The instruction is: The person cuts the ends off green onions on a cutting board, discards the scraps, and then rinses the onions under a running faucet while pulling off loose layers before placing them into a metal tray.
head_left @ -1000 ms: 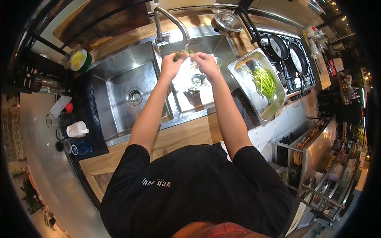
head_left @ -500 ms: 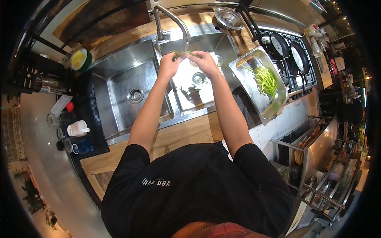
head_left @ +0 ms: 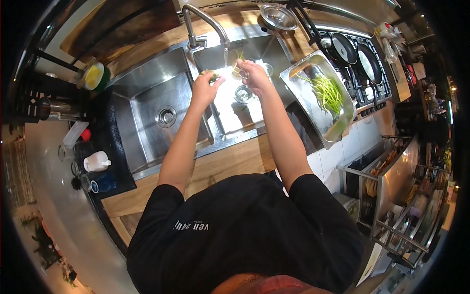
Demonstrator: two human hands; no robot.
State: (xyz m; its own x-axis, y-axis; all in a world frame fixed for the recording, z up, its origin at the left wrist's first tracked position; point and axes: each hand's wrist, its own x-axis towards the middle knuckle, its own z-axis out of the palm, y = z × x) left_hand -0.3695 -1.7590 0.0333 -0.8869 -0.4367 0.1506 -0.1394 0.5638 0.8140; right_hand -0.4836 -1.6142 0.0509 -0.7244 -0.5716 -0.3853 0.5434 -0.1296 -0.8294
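Over the right basin (head_left: pixel 245 120) of the sink, my two hands are apart, one on each side of the water running from the faucet (head_left: pixel 205 18). My left hand (head_left: pixel 203 89) is closed on a short piece of green bean (head_left: pixel 214 77), mostly hidden by the fingers. Pinched in my right hand (head_left: pixel 254 77) is a thin green strand (head_left: pixel 239 55) that looks like part of a bean. To the right, a metal tray (head_left: pixel 303 122) holds a pile of long green beans (head_left: pixel 327 93).
On the left is another basin (head_left: pixel 152 110). A steel bowl (head_left: pixel 279 17) sits behind the sink, and a stove with black pans (head_left: pixel 369 63) lies beyond the tray. A white mug (head_left: pixel 97 161) and glasses stand on the left mat. A sponge (head_left: pixel 93 77) is at the back left.
My hands were together under the faucet on one green bean. They have separated, each now with a green piece, and the right hand has turned upward. The view has shifted slightly.
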